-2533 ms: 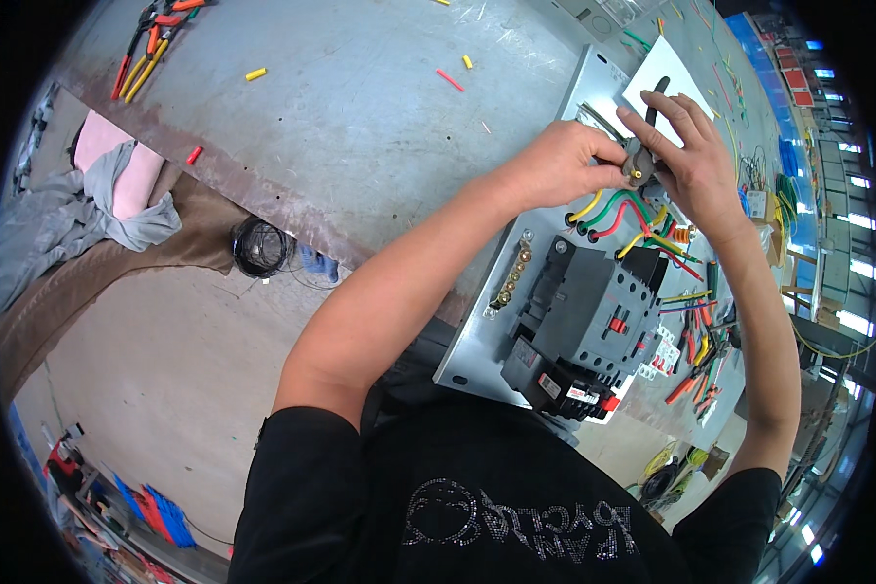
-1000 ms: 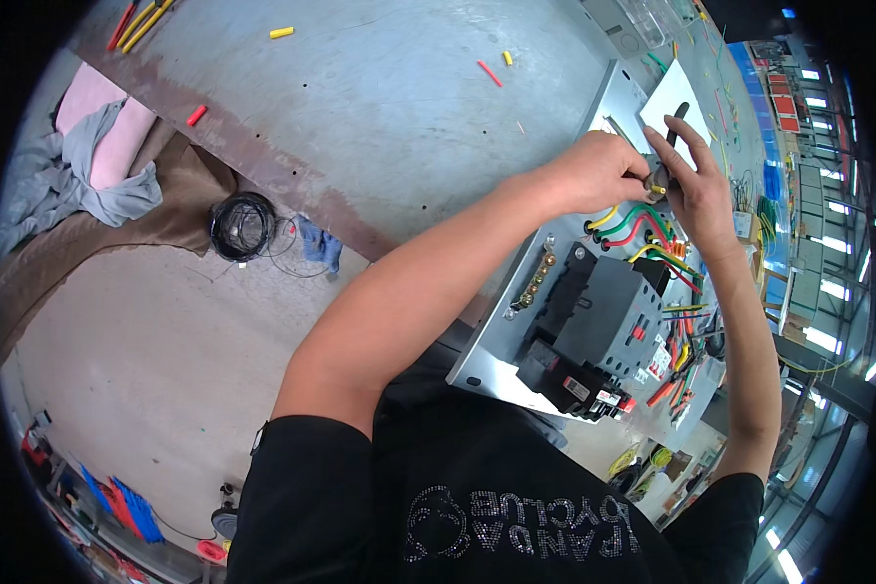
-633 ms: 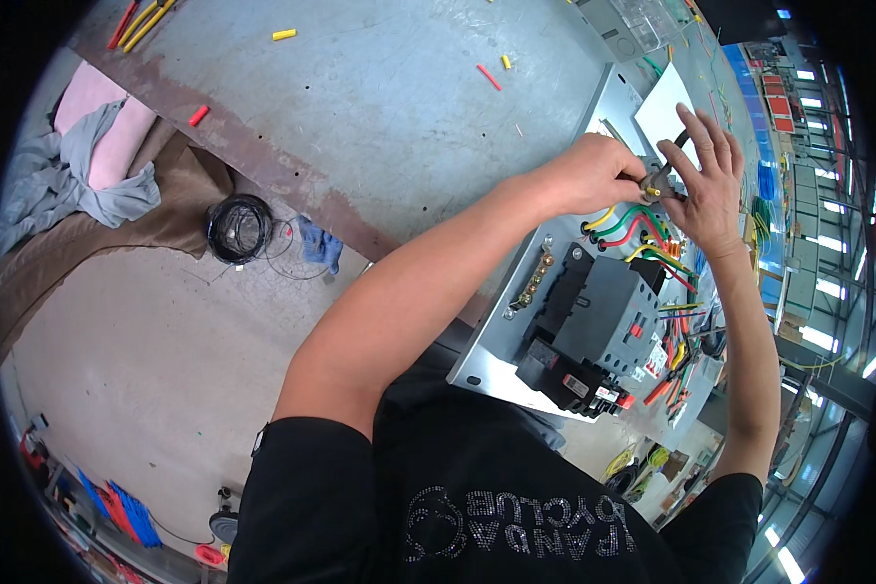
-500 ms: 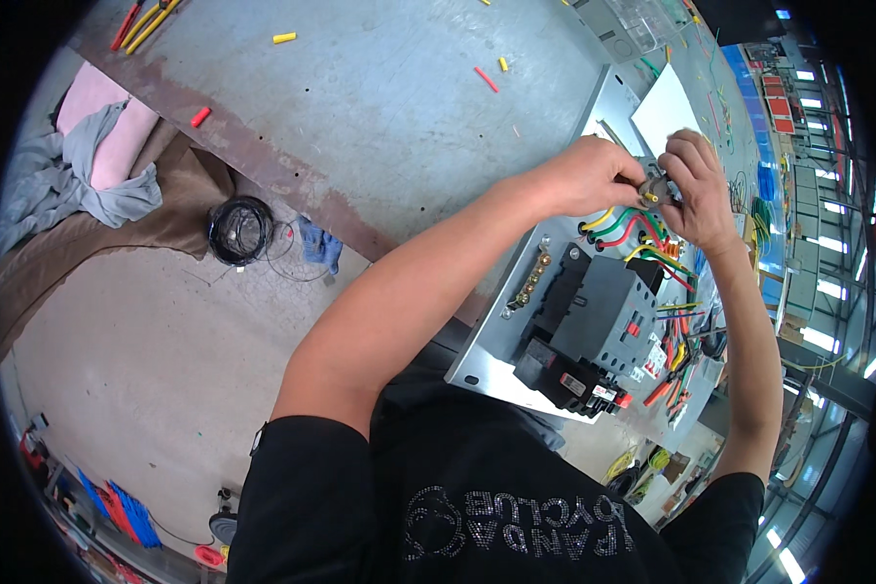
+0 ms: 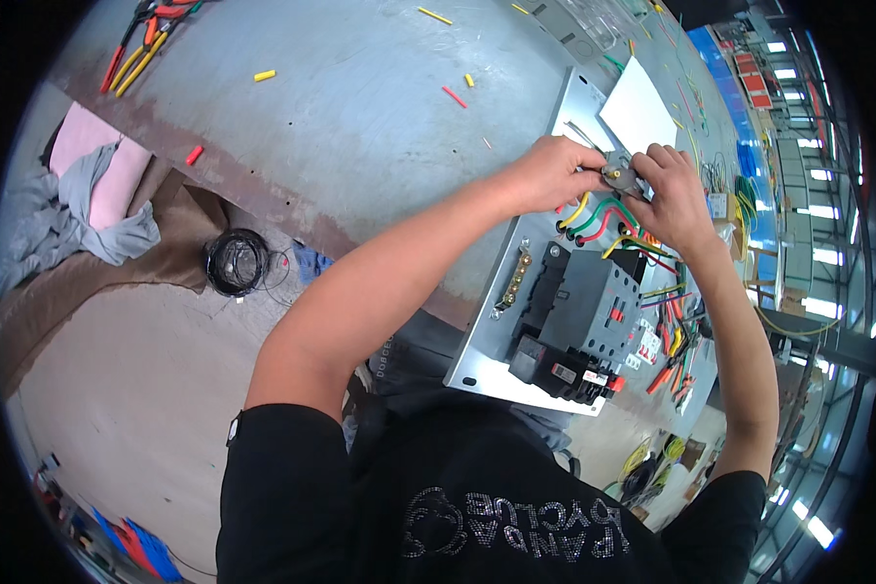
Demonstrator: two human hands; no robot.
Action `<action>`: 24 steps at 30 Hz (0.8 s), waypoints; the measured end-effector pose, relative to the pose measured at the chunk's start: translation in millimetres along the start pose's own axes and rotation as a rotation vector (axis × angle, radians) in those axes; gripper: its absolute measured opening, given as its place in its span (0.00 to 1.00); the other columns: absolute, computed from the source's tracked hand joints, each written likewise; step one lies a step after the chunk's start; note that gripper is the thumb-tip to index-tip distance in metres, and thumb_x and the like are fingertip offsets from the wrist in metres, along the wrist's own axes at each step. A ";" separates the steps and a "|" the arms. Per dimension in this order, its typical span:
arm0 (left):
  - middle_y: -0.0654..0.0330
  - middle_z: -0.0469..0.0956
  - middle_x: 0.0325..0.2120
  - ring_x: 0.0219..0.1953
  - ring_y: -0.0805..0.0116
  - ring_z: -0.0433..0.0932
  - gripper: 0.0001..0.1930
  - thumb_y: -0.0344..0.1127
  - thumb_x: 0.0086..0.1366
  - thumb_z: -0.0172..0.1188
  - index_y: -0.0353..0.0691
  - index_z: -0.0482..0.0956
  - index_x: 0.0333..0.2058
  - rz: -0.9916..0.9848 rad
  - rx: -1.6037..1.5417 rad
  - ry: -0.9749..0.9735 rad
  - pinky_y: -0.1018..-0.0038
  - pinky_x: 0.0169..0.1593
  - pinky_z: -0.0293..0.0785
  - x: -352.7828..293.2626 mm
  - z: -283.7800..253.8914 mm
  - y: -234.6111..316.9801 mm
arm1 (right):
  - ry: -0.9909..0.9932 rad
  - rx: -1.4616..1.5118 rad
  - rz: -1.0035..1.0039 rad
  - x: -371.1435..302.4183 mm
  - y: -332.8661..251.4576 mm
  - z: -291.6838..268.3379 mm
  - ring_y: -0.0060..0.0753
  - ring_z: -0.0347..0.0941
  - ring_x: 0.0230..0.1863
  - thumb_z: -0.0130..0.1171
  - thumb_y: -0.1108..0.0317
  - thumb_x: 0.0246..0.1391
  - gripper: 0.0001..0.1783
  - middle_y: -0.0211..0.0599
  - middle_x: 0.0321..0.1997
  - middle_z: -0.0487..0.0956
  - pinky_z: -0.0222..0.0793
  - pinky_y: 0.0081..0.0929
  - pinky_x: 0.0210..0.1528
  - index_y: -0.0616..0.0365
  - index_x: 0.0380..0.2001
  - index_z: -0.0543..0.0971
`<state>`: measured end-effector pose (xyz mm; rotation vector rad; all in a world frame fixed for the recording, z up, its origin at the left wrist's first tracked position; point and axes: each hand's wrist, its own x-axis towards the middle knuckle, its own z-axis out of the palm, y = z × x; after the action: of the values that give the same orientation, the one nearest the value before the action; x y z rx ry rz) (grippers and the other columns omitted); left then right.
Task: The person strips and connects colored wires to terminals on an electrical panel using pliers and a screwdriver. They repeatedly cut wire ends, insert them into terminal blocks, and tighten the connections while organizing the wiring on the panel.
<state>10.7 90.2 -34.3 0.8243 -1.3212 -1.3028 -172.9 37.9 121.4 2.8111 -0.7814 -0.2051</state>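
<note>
A metal mounting plate (image 5: 487, 350) lies tilted at the bench edge, bearing a large grey contactor-like block (image 5: 594, 302) with a black unit (image 5: 565, 370) at its near end. Beyond the block, my left hand (image 5: 560, 175) and my right hand (image 5: 672, 200) meet over the plate. Between their fingertips is a small greyish metal part (image 5: 620, 178) with a yellow spot; its exact kind is unclear. Both hands have closed fingers on it. Yellow, green and red wires (image 5: 603, 222) curve out of holes in the plate just below the hands. A brass terminal strip (image 5: 516, 277) sits left of the block.
Orange-handled and yellow-handled pliers (image 5: 146, 44) rest at the bench's far left. Short yellow and red sleeve pieces (image 5: 265, 75) are scattered on the bench (image 5: 360, 127). A white sheet (image 5: 640, 107) lies beyond my hands. Wire offcuts (image 5: 676, 341) lie right of the plate; a black cable coil (image 5: 236, 261) is on the floor.
The view has shifted, so bench items appear lower and farther left. My hands stay together on the small part, whose yellow spot now shows at a different angle.
</note>
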 end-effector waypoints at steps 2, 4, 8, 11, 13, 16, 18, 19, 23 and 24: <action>0.63 0.87 0.34 0.33 0.77 0.82 0.12 0.38 0.73 0.67 0.38 0.89 0.49 -0.003 0.032 -0.003 0.76 0.37 0.81 1.3 -2.3 -3.5 | -0.022 -0.010 0.067 -1.8 -11.1 -0.7 0.50 0.76 0.43 0.73 0.67 0.45 0.15 0.40 0.34 0.75 0.68 0.47 0.47 0.56 0.37 0.81; 0.63 0.87 0.35 0.34 0.77 0.83 0.12 0.37 0.73 0.67 0.38 0.90 0.49 -0.031 -0.052 -0.067 0.76 0.38 0.83 4.1 -10.4 -0.7 | -0.050 -0.010 0.104 -3.5 -18.1 -4.7 0.51 0.77 0.41 0.73 0.66 0.49 0.14 0.42 0.33 0.77 0.68 0.47 0.46 0.57 0.38 0.82; 0.63 0.88 0.38 0.36 0.76 0.84 0.13 0.37 0.76 0.63 0.35 0.89 0.51 -0.034 -0.110 -0.150 0.75 0.43 0.86 8.6 -17.3 -2.2 | -0.163 0.061 0.203 4.2 -20.5 -12.1 0.56 0.80 0.40 0.73 0.64 0.51 0.16 0.47 0.35 0.81 0.73 0.49 0.45 0.58 0.41 0.84; 0.61 0.88 0.39 0.36 0.74 0.85 0.14 0.36 0.77 0.60 0.33 0.88 0.51 -0.016 -0.098 -0.159 0.74 0.43 0.87 9.7 -15.8 -3.8 | -0.168 0.199 0.369 -2.7 -25.3 -8.6 0.59 0.83 0.40 0.72 0.64 0.52 0.16 0.51 0.36 0.85 0.77 0.49 0.46 0.60 0.42 0.85; 0.60 0.88 0.38 0.35 0.74 0.85 0.14 0.35 0.76 0.60 0.32 0.87 0.50 -0.016 -0.064 -0.146 0.74 0.41 0.87 9.9 -14.8 -2.8 | -0.251 0.149 0.445 1.2 -31.0 -12.5 0.60 0.84 0.41 0.71 0.63 0.51 0.17 0.55 0.34 0.86 0.79 0.48 0.47 0.62 0.42 0.86; 0.61 0.87 0.33 0.31 0.75 0.84 0.12 0.35 0.75 0.61 0.35 0.89 0.46 0.012 -0.003 -0.068 0.75 0.36 0.85 5.6 -7.6 -1.5 | -0.375 0.102 0.505 3.6 -34.4 -19.3 0.60 0.84 0.41 0.72 0.58 0.48 0.26 0.56 0.35 0.86 0.79 0.47 0.48 0.60 0.49 0.86; 0.61 0.86 0.30 0.28 0.75 0.83 0.11 0.35 0.74 0.62 0.36 0.90 0.44 0.048 0.051 -0.012 0.75 0.33 0.83 4.5 -3.7 -2.2 | -0.413 0.133 0.560 4.0 -50.8 -31.2 0.58 0.85 0.41 0.73 0.56 0.47 0.32 0.55 0.36 0.86 0.79 0.47 0.48 0.57 0.56 0.84; 0.61 0.86 0.28 0.27 0.75 0.82 0.11 0.35 0.74 0.62 0.37 0.90 0.44 0.070 0.081 0.013 0.74 0.32 0.81 4.1 -2.2 -3.6 | -0.430 0.151 0.584 4.6 -58.4 -36.1 0.58 0.85 0.41 0.73 0.55 0.46 0.35 0.55 0.37 0.87 0.79 0.46 0.48 0.56 0.59 0.82; 0.61 0.83 0.22 0.22 0.75 0.80 0.10 0.36 0.73 0.63 0.39 0.91 0.42 0.134 0.161 0.100 0.72 0.28 0.77 0.2 2.6 -4.4 | -0.403 0.268 0.562 -6.6 -70.3 -43.8 0.51 0.84 0.41 0.76 0.49 0.44 0.54 0.54 0.41 0.85 0.79 0.41 0.48 0.61 0.73 0.71; 0.60 0.83 0.21 0.22 0.75 0.80 0.10 0.36 0.73 0.63 0.39 0.90 0.42 0.148 0.158 0.113 0.72 0.28 0.77 0.5 5.1 -4.6 | -0.412 0.290 0.579 -7.3 -73.7 -49.1 0.48 0.83 0.40 0.77 0.49 0.44 0.57 0.51 0.39 0.83 0.78 0.38 0.48 0.66 0.75 0.67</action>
<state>4.8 90.1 -37.9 0.8781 -1.3799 -1.0313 -133.4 111.6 151.5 2.6697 -1.7998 -0.6195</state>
